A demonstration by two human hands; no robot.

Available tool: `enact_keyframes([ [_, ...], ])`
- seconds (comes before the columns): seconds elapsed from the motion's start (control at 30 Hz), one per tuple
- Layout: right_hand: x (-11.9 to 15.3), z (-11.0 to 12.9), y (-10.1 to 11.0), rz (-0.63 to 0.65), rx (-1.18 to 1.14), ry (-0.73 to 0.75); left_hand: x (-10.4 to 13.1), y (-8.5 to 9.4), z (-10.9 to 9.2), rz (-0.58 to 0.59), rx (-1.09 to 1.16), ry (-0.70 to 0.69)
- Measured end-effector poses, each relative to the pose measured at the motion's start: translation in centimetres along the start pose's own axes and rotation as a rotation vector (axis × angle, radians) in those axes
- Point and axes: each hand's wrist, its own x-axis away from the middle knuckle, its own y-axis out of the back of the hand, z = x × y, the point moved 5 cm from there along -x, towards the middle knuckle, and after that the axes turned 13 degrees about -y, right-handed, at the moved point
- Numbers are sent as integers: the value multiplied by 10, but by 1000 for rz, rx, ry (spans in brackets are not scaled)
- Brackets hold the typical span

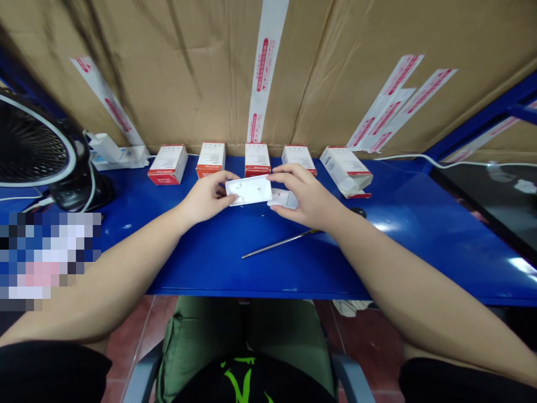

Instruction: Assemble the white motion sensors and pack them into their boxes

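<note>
A shallow white plastic housing part (250,190), its hollow side facing me, is gripped at its left end by my left hand (206,197). My right hand (309,195) has its fingers bent around a second white plastic piece (283,198) with a small red spot. Its upper fingertips reach the right end of the housing part, and I cannot tell whether the two pieces touch. Below the hands, a long screwdriver (277,244) lies on the blue table (201,263), its handle partly hidden behind my right forearm. Tiny bits lie near the pieces.
Several red-and-white boxes stand along the back, including a left box (168,164) and an opened right box (347,170). A black fan (37,145) is at left, beside a power strip (119,157). A dark screen (499,196) lies right. Cardboard (201,73) covers the wall.
</note>
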Motion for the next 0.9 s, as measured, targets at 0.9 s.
enact_keyframes([
  [0.9,1,-22,42,-134,-201,77,0,-17,-18,132,-140,-362],
])
